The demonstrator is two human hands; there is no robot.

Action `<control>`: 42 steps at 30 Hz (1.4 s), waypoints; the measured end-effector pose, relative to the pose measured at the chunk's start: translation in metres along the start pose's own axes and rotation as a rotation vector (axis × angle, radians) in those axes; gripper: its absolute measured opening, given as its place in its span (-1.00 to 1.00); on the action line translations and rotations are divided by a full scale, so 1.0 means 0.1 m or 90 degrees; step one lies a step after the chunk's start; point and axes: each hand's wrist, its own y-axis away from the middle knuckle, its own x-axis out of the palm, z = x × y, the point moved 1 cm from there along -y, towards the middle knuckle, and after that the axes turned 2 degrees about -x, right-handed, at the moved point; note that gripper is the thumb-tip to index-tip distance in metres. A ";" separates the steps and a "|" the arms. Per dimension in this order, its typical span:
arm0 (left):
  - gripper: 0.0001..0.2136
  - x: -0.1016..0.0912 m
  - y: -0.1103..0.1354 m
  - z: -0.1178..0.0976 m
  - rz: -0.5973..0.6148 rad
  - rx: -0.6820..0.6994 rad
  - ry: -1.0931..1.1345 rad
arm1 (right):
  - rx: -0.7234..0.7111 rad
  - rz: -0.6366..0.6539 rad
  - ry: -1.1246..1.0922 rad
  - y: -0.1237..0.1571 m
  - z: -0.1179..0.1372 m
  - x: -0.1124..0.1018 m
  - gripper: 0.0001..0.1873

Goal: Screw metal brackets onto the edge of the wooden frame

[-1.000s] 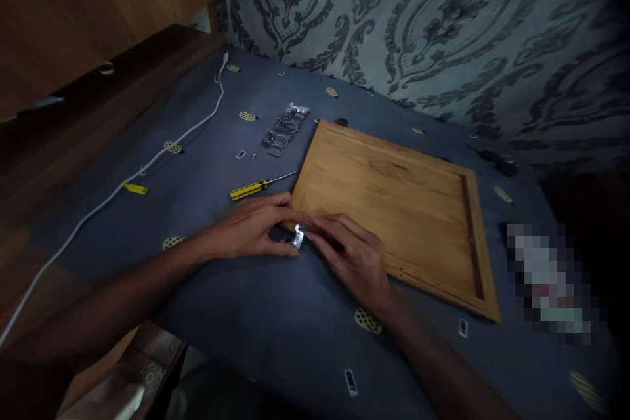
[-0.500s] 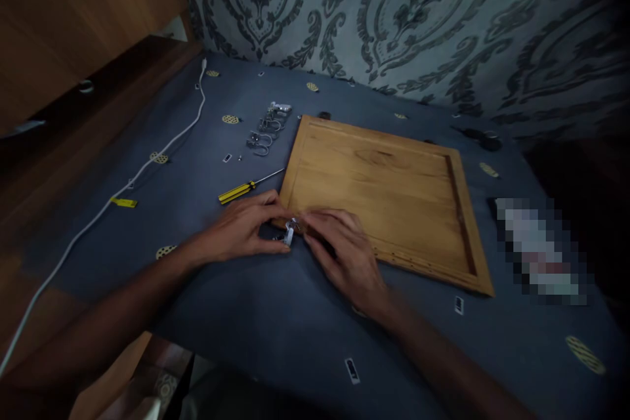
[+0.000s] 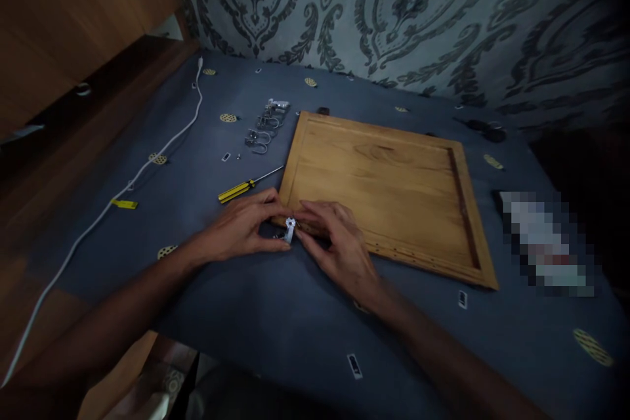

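Okay so the little metal fitting (image 3: pixel 290 231) sits right at the near-left corner of the wooden panel (image 3: pixel 374 174); can't tell if it actually touches the wood. My left grip (image 3: pixel 241 228) has it pinched, forefinger above and thumb below, only as wide as the piece. My right grip (image 3: pixel 339 243) is nearly closed, fingertips right up against the fitting's other side, but I can't tell if they've got hold of anything.

IMO the trick is a steady left pinch, with just the right fingertips doing the fiddly stuff. Squeeze too hard and it could squirt out.

Edges: the panel's near edge runs off past my right wrist, so a low sweep that way could bump it. The yellow screwdriver (image 3: pixel 239 191) lies just beyond my left knuckles, with the row of metal pieces (image 3: pixel 264 128) further back on the surface (image 3: pixel 236 321). White cable (image 3: pixel 170 144) is well off to the left. Pulling toward myself looks roomiest.
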 end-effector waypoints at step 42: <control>-0.57 0.02 0.02 0.02 0.003 -0.015 -0.015 | 0.059 -0.042 0.004 -0.04 0.02 0.08 -0.56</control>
